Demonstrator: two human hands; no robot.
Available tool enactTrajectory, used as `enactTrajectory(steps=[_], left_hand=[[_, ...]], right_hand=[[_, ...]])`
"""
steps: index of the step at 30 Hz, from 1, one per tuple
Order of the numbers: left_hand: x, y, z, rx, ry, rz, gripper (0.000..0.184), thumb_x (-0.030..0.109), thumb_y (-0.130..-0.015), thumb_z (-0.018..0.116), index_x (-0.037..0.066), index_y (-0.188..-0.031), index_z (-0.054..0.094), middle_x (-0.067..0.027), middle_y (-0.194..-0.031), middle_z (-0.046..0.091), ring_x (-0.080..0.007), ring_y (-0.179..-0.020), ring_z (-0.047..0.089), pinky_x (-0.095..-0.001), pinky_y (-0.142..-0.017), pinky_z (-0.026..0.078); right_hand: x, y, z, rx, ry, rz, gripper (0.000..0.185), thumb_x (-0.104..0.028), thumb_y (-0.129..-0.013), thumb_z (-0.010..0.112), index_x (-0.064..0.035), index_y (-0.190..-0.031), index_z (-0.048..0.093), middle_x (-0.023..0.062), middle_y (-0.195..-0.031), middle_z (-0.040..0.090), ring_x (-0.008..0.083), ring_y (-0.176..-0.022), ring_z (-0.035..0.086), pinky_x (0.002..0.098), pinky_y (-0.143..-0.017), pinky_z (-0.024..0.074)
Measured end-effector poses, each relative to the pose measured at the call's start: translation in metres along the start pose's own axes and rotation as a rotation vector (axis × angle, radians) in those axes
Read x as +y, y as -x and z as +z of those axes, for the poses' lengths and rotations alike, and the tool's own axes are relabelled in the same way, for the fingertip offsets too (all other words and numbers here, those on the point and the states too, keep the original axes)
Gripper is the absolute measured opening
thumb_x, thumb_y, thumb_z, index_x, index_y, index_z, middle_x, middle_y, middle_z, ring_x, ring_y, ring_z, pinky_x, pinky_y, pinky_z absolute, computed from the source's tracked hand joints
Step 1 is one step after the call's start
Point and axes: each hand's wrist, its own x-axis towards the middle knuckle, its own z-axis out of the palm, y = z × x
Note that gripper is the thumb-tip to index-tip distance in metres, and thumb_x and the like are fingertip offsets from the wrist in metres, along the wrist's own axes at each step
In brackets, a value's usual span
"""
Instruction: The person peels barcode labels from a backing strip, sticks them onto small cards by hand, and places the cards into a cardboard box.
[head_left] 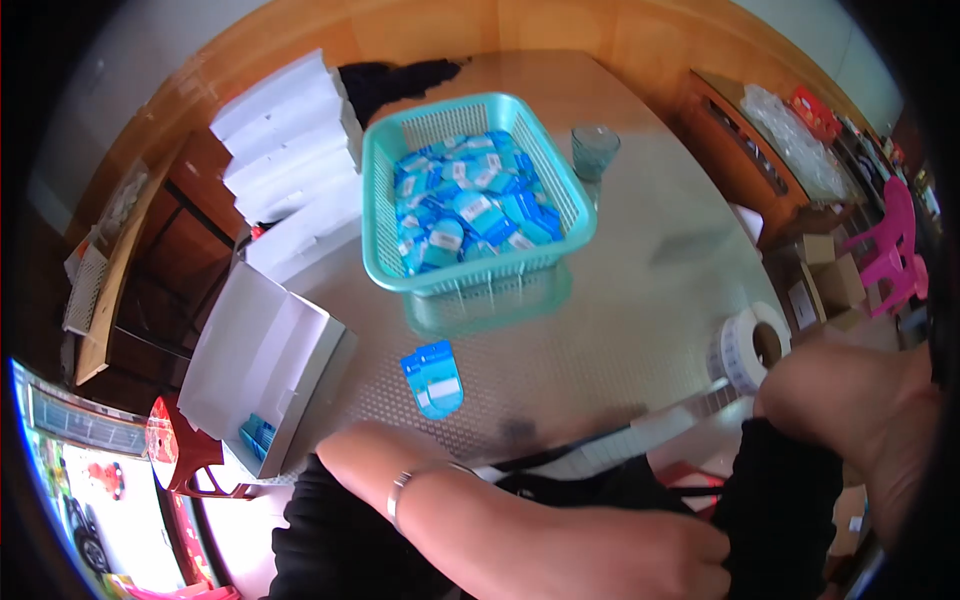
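Our L hand (640,560) is at near centre-right, fingers curled in; can't tell if it's holding anything. Our R arm (850,410) shows at near right, hand out of view, so can't tell its state. The label strip (640,437) runs along the near edge of the table (640,300), from the label roll (738,355) at right to behind our L forearm (470,510). Two overlapping blue pkts (435,372) lie mid-left, w/ a white label. Farther: turquoise basket (480,276) w/ lots more pkts; glass tumbler (595,148) just right. Open white carton (240,340) at left.
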Motion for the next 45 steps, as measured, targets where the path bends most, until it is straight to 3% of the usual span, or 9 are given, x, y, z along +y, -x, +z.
enactTrajectory(steps=[3,6,10,12,16,21,26,31,45], left_hand=[[0.003,0.009,-0.012,0.096,-0.129,-0.035,0.026,0.019,-0.085,0.063,0.007,-0.108,0.069,-0.0023,-0.076,0.056,-0.0133,-0.059,0.055,-0.0284,-0.058,0.048],[0.016,0.016,-0.075,-0.247,-0.034,-0.139,0.032,0.026,-0.091,0.065,0.010,-0.118,0.064,-0.0097,-0.097,0.066,-0.0208,-0.077,0.065,-0.0369,-0.074,0.054],[-0.007,0.063,-0.080,0.126,0.101,-0.043,0.023,0.025,-0.087,0.073,0.004,-0.093,0.070,-0.0117,-0.092,0.072,-0.0228,-0.066,0.068,-0.0364,-0.055,0.055],[0.009,0.102,-0.088,0.188,-0.075,-0.435,0.023,0.011,-0.080,0.077,0.003,-0.100,0.069,-0.0116,-0.085,0.068,-0.0254,-0.077,0.068,-0.0360,-0.067,0.056],[0.023,0.165,-0.082,-0.131,-0.627,-0.895,0.026,0.016,-0.078,0.077,0.007,-0.100,0.070,-0.0085,-0.098,0.068,-0.0283,-0.092,0.067,-0.0398,-0.079,0.054],[0.043,0.236,-0.065,-0.471,-0.881,-1.179,0.048,0.027,-0.073,0.079,0.009,-0.116,0.065,-0.0138,-0.128,0.058,-0.0366,-0.124,0.051,-0.0519,-0.101,0.040],[0.035,0.249,-0.056,-0.703,-0.925,-0.941,0.045,0.030,-0.096,0.058,0.012,-0.137,0.054,-0.0148,-0.131,0.057,-0.0337,-0.118,0.056,-0.0479,-0.101,0.044],[0.020,0.252,-0.049,-0.678,-0.724,-1.107,0.053,0.037,-0.096,0.057,0.011,-0.142,0.049,-0.0180,-0.146,0.046,-0.0402,-0.133,0.042,-0.0529,-0.109,0.032],[-0.005,0.226,-0.002,-0.415,-0.521,-0.924,0.027,0.015,-0.085,0.065,0.001,-0.108,0.067,-0.0214,-0.125,0.060,-0.0409,-0.118,0.057,-0.0495,-0.099,0.044]], right_hand=[[0.004,-0.024,-0.006,0.022,0.003,-0.065,0.032,-0.019,-0.086,0.061,-0.0006,-0.112,0.058,0.0179,-0.118,0.059,0.0304,-0.105,0.058,0.0426,-0.097,0.0424],[0.004,-0.028,-0.009,0.051,-0.016,-0.127,0.032,-0.019,-0.087,0.060,-0.0004,-0.113,0.058,0.0183,-0.118,0.059,0.0308,-0.105,0.058,0.0430,-0.098,0.0421],[0.005,-0.017,0.003,0.048,-0.055,-0.191,0.032,-0.020,-0.087,0.059,-0.0001,-0.113,0.058,0.0188,-0.120,0.059,0.0313,-0.106,0.057,0.0437,-0.099,0.0417],[0.004,0.004,0.029,-0.002,-0.068,-0.188,0.033,-0.020,-0.088,0.058,0.0001,-0.113,0.058,0.0191,-0.120,0.059,0.0316,-0.107,0.057,0.0440,-0.100,0.0415],[-0.023,0.100,0.107,-0.188,-0.150,0.460,0.054,-0.012,-0.077,0.079,0.0009,-0.123,0.055,0.0145,-0.117,0.059,0.0299,-0.113,0.055,0.0393,-0.095,0.0453],[-0.052,0.194,0.134,-0.681,-0.247,0.712,0.051,-0.023,-0.082,0.077,-0.0062,-0.126,0.057,0.0164,-0.122,0.059,0.0357,-0.116,0.055,0.0451,-0.097,0.0442],[-0.068,0.250,0.156,-0.568,-0.313,0.703,0.044,-0.027,-0.084,0.074,-0.0052,-0.119,0.057,0.0156,-0.110,0.058,0.0332,-0.107,0.055,0.0457,-0.093,0.0435],[-0.085,0.268,0.172,-0.691,-0.197,0.613,0.045,-0.031,-0.083,0.074,-0.0078,-0.118,0.057,0.0074,-0.110,0.056,0.0260,-0.107,0.054,0.0418,-0.092,0.0432],[-0.098,0.263,0.190,-0.745,-0.423,0.347,0.042,-0.033,-0.086,0.068,-0.0148,-0.124,0.061,0.0075,-0.129,0.059,0.0261,-0.123,0.052,0.0471,-0.099,0.0405]])
